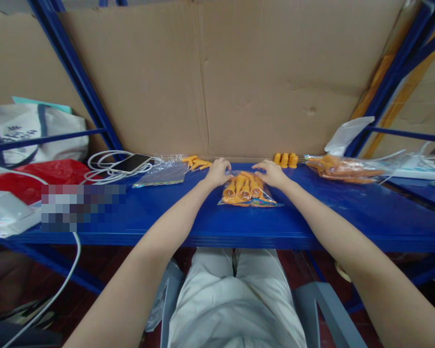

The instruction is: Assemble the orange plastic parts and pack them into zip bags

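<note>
A clear plastic bag [246,199] lies on the blue shelf in front of me. Inside it are several orange-yellow plastic pieces with flared, hollow ends. My left hand [219,172] is at the bag's far left corner, its fingers curved and apart from the thumb. At the far right corner my right hand [271,172] has much the same pose, thumb close to the plastic. Just beyond my left hand lie loose yellow branched pieces [197,163]. Several short yellow pieces [285,160] stand in a row behind my right hand.
Flat clear bags [163,173] lie to the left, near a phone [132,163] and a coiled white cable [97,166]. On the right is another filled bag [344,169] of orange pieces. Cardboard [239,82] walls the back; blue posts [76,72] flank the shelf [159,212].
</note>
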The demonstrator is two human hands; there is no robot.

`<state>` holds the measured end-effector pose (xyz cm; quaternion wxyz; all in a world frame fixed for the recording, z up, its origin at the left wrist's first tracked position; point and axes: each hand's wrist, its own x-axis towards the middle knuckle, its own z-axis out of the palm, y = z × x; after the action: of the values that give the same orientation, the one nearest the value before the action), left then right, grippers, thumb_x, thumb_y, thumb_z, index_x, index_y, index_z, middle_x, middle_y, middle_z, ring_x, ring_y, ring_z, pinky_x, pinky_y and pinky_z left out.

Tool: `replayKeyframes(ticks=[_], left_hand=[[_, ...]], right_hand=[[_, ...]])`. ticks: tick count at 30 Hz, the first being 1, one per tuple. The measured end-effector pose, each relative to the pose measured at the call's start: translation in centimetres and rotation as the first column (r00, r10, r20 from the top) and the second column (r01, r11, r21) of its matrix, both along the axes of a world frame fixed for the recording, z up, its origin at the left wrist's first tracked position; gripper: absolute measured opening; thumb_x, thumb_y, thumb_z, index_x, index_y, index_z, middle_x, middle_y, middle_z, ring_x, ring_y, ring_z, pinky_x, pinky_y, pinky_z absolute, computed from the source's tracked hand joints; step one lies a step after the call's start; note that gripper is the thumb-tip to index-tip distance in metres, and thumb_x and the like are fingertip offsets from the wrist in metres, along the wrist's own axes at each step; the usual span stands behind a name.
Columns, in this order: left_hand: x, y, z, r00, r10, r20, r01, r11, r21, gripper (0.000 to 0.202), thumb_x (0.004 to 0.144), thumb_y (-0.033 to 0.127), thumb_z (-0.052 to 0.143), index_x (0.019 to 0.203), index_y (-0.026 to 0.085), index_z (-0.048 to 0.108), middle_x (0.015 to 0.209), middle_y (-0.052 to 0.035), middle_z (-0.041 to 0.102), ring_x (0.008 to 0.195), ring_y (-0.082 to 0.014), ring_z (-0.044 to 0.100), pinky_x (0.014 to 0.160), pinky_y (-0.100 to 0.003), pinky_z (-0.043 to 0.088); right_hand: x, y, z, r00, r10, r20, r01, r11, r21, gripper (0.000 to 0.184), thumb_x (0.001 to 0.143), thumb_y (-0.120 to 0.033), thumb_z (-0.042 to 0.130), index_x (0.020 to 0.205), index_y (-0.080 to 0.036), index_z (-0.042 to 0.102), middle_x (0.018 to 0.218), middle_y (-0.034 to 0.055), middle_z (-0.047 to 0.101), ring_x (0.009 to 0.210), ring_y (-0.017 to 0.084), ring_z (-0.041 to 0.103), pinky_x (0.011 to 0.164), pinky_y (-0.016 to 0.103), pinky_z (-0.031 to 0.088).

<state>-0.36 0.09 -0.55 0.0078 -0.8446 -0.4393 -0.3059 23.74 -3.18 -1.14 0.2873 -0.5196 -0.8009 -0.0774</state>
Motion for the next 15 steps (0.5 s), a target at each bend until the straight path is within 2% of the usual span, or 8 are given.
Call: replayKeyframes(ticks=[2, 4, 8, 12, 15], left_hand=[[0.5, -0.3, 0.0, 0.998, -0.061, -0.034, 0.061, 0.998, -0.015, 0.016, 0.071, 0.009, 0.065, 0.084, 0.017, 0.066, 0.097, -0.0072, 0.066, 0.097, -0.0230, 0.061, 0.090, -0.034, 0.048], [0.9, -0.6, -0.1, 0.993, -0.111, -0.050, 0.106, 0.990, -0.091, 0.021, 0.073, 0.005, 0.057, 0.087, 0.017, 0.066, 0.087, -0.0045, 0.066, 0.086, -0.0197, 0.062, 0.084, -0.030, 0.049], [1.3, -0.9, -0.1, 0.992, -0.120, -0.035, 0.113, 0.980, -0.164, 0.018, 0.079, 0.008, 0.053, 0.088, 0.016, 0.067, 0.082, -0.0031, 0.068, 0.077, -0.0177, 0.060, 0.078, -0.028, 0.049], [1.2, -1.3, 0.3, 0.990, -0.125, -0.071, 0.110, 0.976, -0.187, 0.024, 0.085, 0.014, 0.051, 0.101, 0.015, 0.068, 0.097, -0.0067, 0.072, 0.087, -0.0194, 0.065, 0.084, -0.030, 0.050], [1.3, -1.9, 0.8, 0.981, -0.178, -0.082, 0.159, 0.967, -0.197, 0.036, 0.088, 0.015, 0.048, 0.119, 0.017, 0.065, 0.119, -0.0077, 0.071, 0.107, -0.0200, 0.065, 0.098, -0.031, 0.047]], right_hand=[[-0.4, -0.2, 0.1, 0.999, 0.038, 0.012, -0.038, 0.999, 0.006, 0.039, 0.086, -0.013, 0.052, 0.114, -0.023, 0.076, 0.101, 0.0093, 0.070, 0.091, 0.021, 0.061, 0.085, 0.034, 0.049], [-0.7, -0.3, 0.2, 0.993, 0.111, 0.033, -0.111, 0.994, -0.021, 0.047, 0.082, -0.005, 0.047, 0.114, -0.023, 0.077, 0.095, 0.0085, 0.071, 0.087, 0.019, 0.061, 0.084, 0.031, 0.050], [-0.5, -0.3, 0.4, 0.984, 0.173, 0.049, -0.170, 0.983, -0.065, 0.054, 0.077, 0.000, 0.045, 0.111, -0.023, 0.079, 0.087, 0.0062, 0.071, 0.083, 0.018, 0.060, 0.082, 0.028, 0.050], [-0.2, -0.4, 0.5, 0.983, 0.180, 0.038, -0.176, 0.980, -0.089, 0.054, 0.075, 0.001, 0.045, 0.108, -0.023, 0.080, 0.087, 0.0064, 0.072, 0.082, 0.017, 0.061, 0.079, 0.026, 0.049], [-0.3, -0.6, 0.6, 0.980, 0.193, 0.050, -0.189, 0.979, -0.082, 0.054, 0.076, 0.001, 0.045, 0.110, -0.023, 0.080, 0.085, 0.0062, 0.072, 0.081, 0.017, 0.062, 0.078, 0.026, 0.048]])
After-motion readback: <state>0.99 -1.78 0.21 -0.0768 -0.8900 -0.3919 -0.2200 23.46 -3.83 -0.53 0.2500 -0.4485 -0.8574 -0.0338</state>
